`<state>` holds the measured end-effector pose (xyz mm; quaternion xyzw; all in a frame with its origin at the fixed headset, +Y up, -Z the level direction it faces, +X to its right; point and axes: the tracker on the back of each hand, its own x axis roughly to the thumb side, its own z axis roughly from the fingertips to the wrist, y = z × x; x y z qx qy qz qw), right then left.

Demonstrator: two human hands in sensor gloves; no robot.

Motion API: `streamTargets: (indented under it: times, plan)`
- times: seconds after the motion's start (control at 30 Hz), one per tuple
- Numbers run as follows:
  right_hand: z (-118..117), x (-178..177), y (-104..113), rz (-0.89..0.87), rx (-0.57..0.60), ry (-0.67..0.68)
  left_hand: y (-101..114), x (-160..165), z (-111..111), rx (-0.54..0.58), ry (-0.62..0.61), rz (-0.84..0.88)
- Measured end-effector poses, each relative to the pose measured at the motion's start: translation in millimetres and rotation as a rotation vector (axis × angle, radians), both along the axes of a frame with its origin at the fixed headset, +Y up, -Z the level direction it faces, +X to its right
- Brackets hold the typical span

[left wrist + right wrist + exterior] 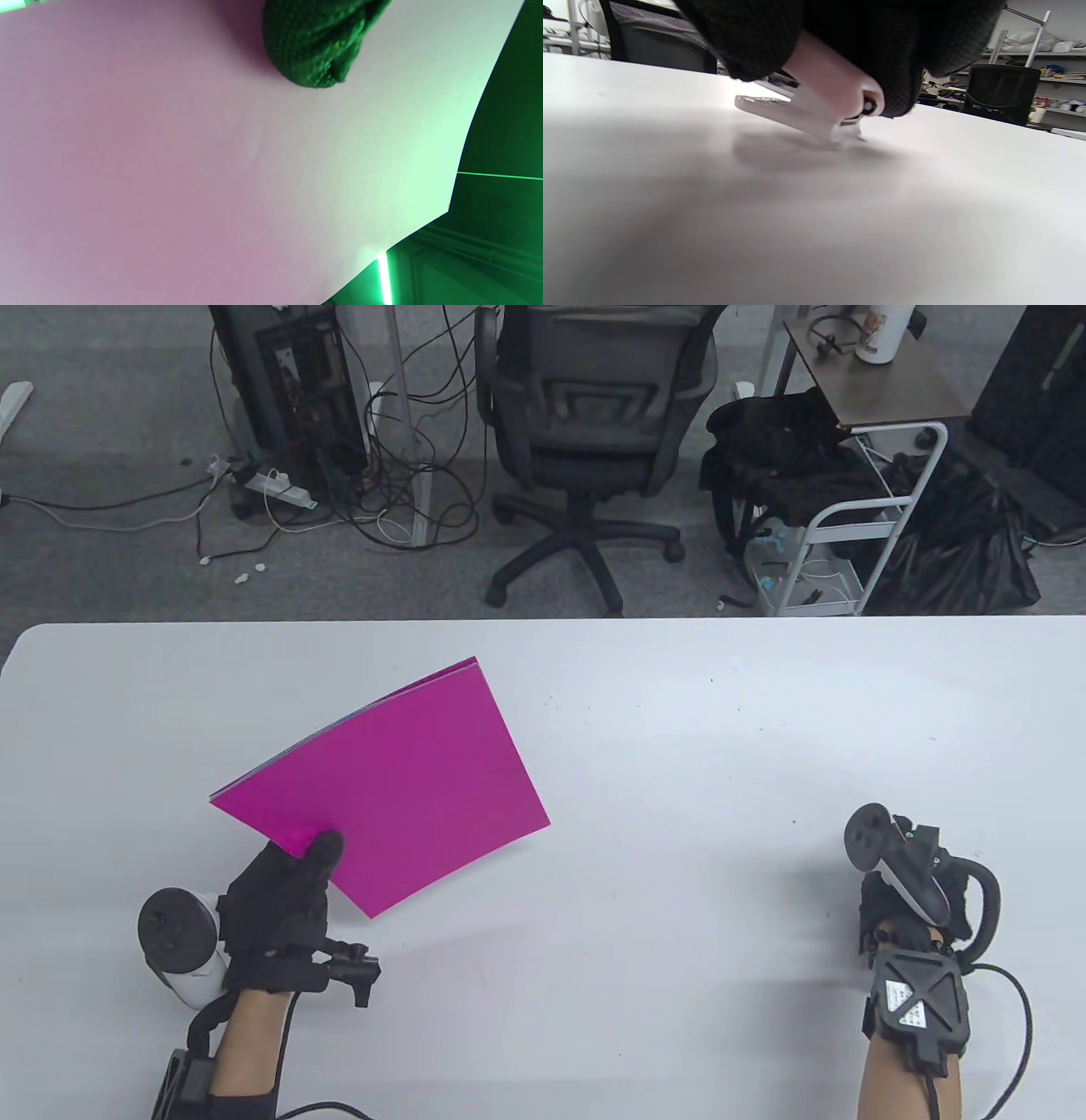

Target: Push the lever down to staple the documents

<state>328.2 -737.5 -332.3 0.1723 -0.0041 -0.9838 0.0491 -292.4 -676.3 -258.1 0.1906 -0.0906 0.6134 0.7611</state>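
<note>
A stack of paper with a magenta top sheet (399,780) is held tilted above the white table (679,712) at the left. My left hand (284,886) pinches its near corner, thumb on top. In the left wrist view the sheet's pale underside (212,169) fills the frame, with a gloved fingertip (316,46) pressed against it. My right hand (899,891) is at the right of the table. In the right wrist view its fingers (891,51) grip a white stapler (818,106), whose rear end touches the table and whose front is raised. The table view hides the stapler under the hand.
A black office chair (585,432) stands beyond the far table edge. A white cart (848,534) with dark clothing and bags stands at the back right. Cables and a power strip (280,487) lie on the floor at the back left.
</note>
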Motion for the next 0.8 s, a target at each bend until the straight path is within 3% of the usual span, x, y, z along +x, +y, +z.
streamTargets:
  times: [0.23, 0.43, 0.6, 0.8]
  plan:
    - [-4.0, -47.2, 26.3, -0.086, 0.095, 0.171, -1.1, -2.2, -0.9, -0.009, 0.006, 0.004]
    - [-7.4, -110.6, 44.6, -0.173, 0.167, 0.345, -0.4, -3.0, -0.6, -0.01, 0.008, 0.015]
    - [-8.8, -155.7, 46.2, -0.227, 0.191, 0.45, -0.8, -3.3, -1.5, -0.017, 0.008, 0.01]
    - [-12.7, -197.4, 32.7, -0.261, 0.172, 0.542, 0.2, -4.5, -1.2, -0.019, 0.005, 0.02]
